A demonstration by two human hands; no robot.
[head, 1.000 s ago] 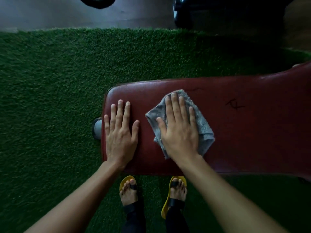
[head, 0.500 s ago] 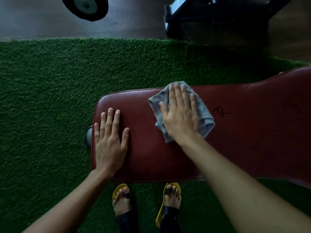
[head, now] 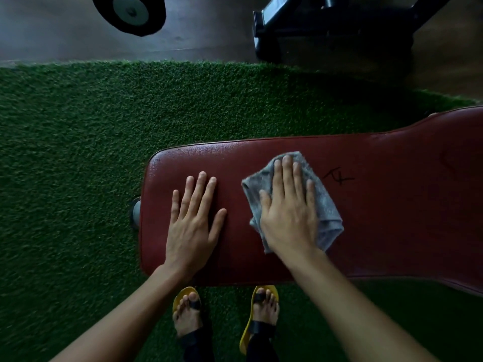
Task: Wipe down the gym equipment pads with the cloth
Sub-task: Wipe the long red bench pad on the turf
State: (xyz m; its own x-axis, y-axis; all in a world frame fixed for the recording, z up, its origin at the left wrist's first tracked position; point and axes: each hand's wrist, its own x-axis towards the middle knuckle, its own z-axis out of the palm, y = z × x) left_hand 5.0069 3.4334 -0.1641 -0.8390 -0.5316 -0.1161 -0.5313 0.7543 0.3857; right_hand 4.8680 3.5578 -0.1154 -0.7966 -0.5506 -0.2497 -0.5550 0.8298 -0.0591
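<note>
A dark red padded bench (head: 392, 218) lies across the view, its rounded end at the left. A grey cloth (head: 326, 212) is spread on the pad near the middle. My right hand (head: 288, 212) presses flat on the cloth with straight fingers. My left hand (head: 193, 220) rests flat on the bare pad near the bench's left end, fingers straight and slightly spread. A black scribble mark (head: 338, 176) sits on the pad just right of the cloth.
Green artificial turf (head: 78, 165) surrounds the bench. Beyond it, on a dark floor, are a black weight plate (head: 129, 14) at top left and a black machine base (head: 332, 24) at top right. My feet in yellow sandals (head: 258, 317) stand below the bench edge.
My right hand slid the cloth to the far edge of the pad and has now drawn it back toward me. My left hand stays flat on the pad.
</note>
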